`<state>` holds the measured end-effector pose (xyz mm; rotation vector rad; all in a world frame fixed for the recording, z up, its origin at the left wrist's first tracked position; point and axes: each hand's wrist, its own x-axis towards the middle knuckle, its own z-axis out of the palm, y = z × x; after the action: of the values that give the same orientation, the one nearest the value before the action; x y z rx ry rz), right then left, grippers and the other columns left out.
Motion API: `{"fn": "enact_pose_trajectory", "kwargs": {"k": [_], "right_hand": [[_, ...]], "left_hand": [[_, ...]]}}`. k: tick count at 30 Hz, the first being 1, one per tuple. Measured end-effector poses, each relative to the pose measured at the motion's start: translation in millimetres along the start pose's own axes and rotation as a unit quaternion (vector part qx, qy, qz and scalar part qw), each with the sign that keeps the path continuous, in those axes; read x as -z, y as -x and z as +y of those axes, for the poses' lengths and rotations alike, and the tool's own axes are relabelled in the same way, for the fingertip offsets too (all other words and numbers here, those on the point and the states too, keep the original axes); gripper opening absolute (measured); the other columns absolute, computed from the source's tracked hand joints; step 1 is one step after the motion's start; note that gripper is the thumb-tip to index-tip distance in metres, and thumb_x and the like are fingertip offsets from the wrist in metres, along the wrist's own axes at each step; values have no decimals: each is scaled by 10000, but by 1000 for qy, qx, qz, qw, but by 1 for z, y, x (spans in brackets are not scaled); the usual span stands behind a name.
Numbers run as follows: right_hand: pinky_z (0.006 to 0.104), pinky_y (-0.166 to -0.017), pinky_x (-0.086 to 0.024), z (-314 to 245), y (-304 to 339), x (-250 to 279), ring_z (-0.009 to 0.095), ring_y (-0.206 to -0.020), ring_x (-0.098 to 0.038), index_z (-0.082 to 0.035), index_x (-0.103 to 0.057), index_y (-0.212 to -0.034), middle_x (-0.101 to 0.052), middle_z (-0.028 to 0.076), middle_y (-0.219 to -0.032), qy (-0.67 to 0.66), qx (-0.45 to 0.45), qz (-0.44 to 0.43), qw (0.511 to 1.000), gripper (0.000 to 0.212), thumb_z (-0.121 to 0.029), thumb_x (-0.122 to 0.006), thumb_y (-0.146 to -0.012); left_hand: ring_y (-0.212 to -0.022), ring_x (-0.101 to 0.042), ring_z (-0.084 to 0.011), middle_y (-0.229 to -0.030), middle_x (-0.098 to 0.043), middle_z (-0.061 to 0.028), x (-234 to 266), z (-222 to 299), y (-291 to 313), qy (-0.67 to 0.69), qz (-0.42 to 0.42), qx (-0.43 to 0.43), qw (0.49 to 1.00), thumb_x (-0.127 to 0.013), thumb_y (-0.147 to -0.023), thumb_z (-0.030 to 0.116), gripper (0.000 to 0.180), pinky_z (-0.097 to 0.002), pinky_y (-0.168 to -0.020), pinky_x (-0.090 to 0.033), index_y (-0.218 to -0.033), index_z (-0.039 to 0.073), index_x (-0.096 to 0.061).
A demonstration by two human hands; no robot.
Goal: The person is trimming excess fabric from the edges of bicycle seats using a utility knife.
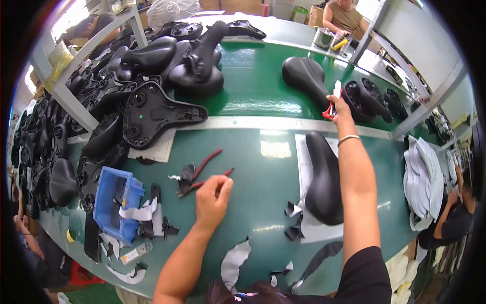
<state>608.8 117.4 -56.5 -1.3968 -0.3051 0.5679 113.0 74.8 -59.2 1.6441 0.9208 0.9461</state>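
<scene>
My right hand (pixel 341 107) reaches far forward, closed round a red-and-white hand tool (pixel 331 105) whose exact kind I cannot make out. Just beyond it on the far green surface lies a black bicycle saddle (pixel 305 76). Under my right forearm another black saddle (pixel 322 185) rests upright on white paper (pixel 315 234), partly hidden by the arm. My left hand (pixel 214 197) is curled in a loose fist above the near table, with nothing visible in it. Red-handled pliers (pixel 202 175) lie spread beside it, near a black-and-white scrap (pixel 186 175).
Black saddles and shells (pixel 157 114) pile up at the left. A blue bin (pixel 114 210) holds scraps; cut strips (pixel 236 261) lie in front of me. A metal rail (pixel 253 123) divides the tables. Pale covers (pixel 424 177) hang at right. Several people work around.
</scene>
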Motion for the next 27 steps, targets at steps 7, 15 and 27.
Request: {"fn": "enact_pose_trajectory", "kwargs": {"k": [7,15,27], "right_hand": [[308,-502,-456,-16,56,-109,97,-594,-521,-93,-651,-1050,-555,-40,-759,-159,-41,-177,971,277,-173,-704,-790],[281,-579,-519,-85,360,-60,138,-655,-601,-18,-554,-1220,-627,79,-921,50,-95,-345,932,450,-134,-637,-793],[255,-523,-472,-28,456,34,132,-631,-593,-51,-474,-1320,-659,96,-925,287,139,-324,891,460,-86,-606,-881]], "left_hand": [[-555,-474,-88,-628,-539,-21,5,-9,-4,0,8,-3,1000,-622,-901,163,200,-242,-510,-378,-798,-8,-611],[-1179,-517,-307,-1241,-560,-142,2,33,-4,-253,108,-346,897,-785,-672,226,677,-427,-941,-420,-1259,49,-499],[-844,-594,-127,-969,-614,-67,87,64,59,149,-95,216,960,-701,-825,287,434,-269,-757,-495,-1113,0,-549]]}}
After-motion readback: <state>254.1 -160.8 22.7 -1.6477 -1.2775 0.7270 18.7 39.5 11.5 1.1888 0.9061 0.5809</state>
